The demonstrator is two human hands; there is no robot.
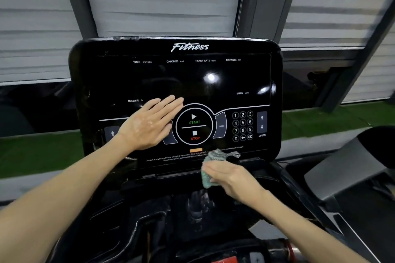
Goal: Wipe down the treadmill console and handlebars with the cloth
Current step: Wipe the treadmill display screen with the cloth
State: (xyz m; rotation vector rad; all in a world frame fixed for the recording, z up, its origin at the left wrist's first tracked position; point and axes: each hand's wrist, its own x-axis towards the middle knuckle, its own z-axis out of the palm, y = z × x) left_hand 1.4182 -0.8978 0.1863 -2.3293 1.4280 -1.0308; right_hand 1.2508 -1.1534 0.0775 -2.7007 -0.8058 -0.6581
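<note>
Slatted blinds [162, 0] fill the background behind the treadmill console [171, 79], a broad glossy black panel tilted toward the person, its display dark, so touching it probably triggers nothing; the tray and frame below it are in shadow, and the handlebars cannot be picked out with certainty.

The left hand [149, 124] lies flat on the panel's left half, fingers straight and together and holding nothing, their tips just beside the START/STOP ring [194, 127]; it seems to be there to steady the console, or the person's lean, against the wiping pressure.

The right hand [233, 179] sits at the console's bottom edge, right of centre, with its fingers folded over the cloth [215, 156], which is bunched into a grey-green wad so that it fills the grip; the wad touches the strip of small warning text, below the ring and down-left of the keypad [242, 126].

Judging by this, the wipe is working along the lowest band; whether the upper display has been done is not evident, and the handlebars look like later work.
</note>
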